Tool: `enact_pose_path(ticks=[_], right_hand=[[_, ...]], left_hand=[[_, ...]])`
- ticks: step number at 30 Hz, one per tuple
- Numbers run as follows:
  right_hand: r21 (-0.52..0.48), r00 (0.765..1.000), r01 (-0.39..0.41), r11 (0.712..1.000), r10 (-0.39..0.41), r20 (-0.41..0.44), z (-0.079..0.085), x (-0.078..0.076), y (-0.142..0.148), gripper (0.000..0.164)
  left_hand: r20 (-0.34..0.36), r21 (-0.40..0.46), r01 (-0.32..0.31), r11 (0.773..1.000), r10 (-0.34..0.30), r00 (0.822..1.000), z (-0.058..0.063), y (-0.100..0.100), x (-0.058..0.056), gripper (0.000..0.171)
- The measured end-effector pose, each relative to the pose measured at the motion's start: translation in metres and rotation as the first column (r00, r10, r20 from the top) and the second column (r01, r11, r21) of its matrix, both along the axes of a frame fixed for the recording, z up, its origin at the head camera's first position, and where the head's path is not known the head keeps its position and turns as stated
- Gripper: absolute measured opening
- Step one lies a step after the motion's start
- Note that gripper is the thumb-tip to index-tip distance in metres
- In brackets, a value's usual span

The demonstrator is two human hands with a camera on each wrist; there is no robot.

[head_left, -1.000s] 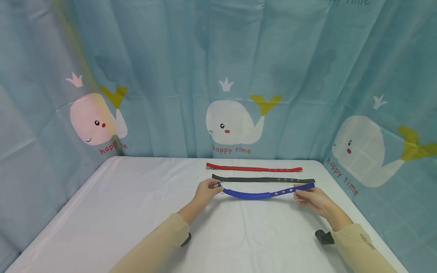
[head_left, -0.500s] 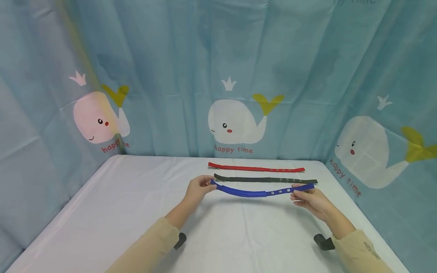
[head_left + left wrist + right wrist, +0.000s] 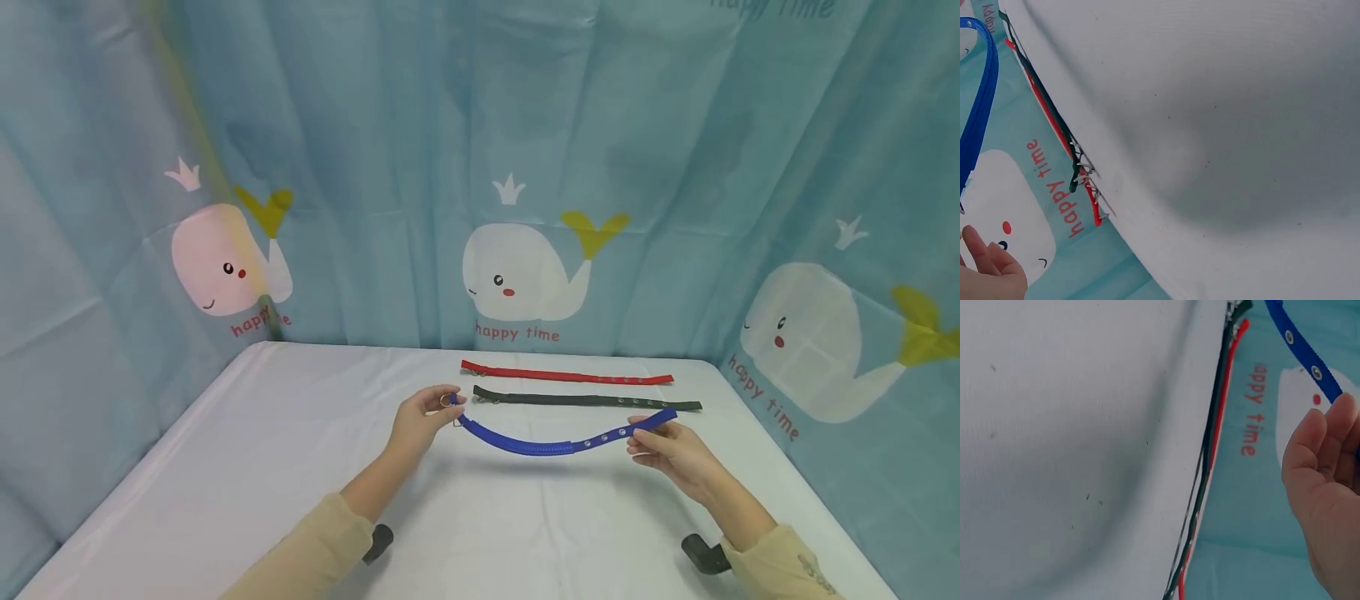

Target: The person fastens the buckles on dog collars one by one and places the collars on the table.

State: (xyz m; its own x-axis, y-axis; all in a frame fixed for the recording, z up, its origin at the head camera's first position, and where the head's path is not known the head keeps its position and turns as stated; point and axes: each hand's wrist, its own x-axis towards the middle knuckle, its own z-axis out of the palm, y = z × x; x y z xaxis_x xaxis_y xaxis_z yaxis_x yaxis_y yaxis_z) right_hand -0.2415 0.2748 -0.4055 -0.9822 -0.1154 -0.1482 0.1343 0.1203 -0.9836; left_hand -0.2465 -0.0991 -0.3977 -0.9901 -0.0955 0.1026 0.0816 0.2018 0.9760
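Observation:
A blue pet collar (image 3: 525, 446) with metal eyelets sags in a curve above the table, held at both ends. My left hand (image 3: 417, 425) pinches its ringed end; the buckle there is partly hidden by the fingers. Near the eyelets, my right hand (image 3: 678, 458) pinches the other end between thumb and fingers, and the tip sticks out past them. In the right wrist view two eyelets show on the blue strap (image 3: 1300, 353) above the fingers. Behind it lie a dark green collar (image 3: 585, 401) and, farther back, a red collar (image 3: 562, 377), both stretched out straight.
A white cloth covers the table (image 3: 247, 467). Blue curtains (image 3: 375, 167) with printed whales hang behind its back edge and along the sides. A black device sits at each sleeve cuff, on the left (image 3: 379, 542) and on the right (image 3: 703, 554).
My left hand has moved left with the ringed end, and my right hand slightly left and down. The blue collar now sags deeper. The red and green collars stay put on the table.

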Motion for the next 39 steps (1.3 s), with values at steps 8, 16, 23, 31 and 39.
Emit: enact_pose_path(ticks=[8,16,23,31,39], right_hand=[[-0.04,1.0,-0.023,0.999,0.022,-0.015,-0.001,0.007,-0.013,0.055],[-0.039,1.0,-0.01,0.999,0.01,-0.01,0.003,0.011,-0.021,0.054],[-0.052,1.0,0.001,0.999,-0.001,-0.006,0.004,0.013,-0.023,0.052],[-0.039,1.0,0.014,0.999,-0.015,-0.016,0.006,0.015,-0.028,0.054],[0.024,0.997,0.057,0.998,-0.055,-0.061,0.01,0.019,-0.034,0.048]], left_hand=[[0.019,-0.013,0.018,1.0,-0.018,1.0,0.005,-0.003,0.012,0.034],[0.005,0.144,0.093,0.985,-0.095,0.995,0.016,-0.009,0.02,0.049],[0.015,0.284,0.085,0.955,-0.093,0.996,0.021,-0.013,0.022,0.038],[0.024,0.274,0.061,0.96,-0.07,0.997,0.017,-0.013,0.026,0.04],[0.028,0.361,0.024,0.932,-0.037,0.999,0.019,-0.013,0.029,0.044]])
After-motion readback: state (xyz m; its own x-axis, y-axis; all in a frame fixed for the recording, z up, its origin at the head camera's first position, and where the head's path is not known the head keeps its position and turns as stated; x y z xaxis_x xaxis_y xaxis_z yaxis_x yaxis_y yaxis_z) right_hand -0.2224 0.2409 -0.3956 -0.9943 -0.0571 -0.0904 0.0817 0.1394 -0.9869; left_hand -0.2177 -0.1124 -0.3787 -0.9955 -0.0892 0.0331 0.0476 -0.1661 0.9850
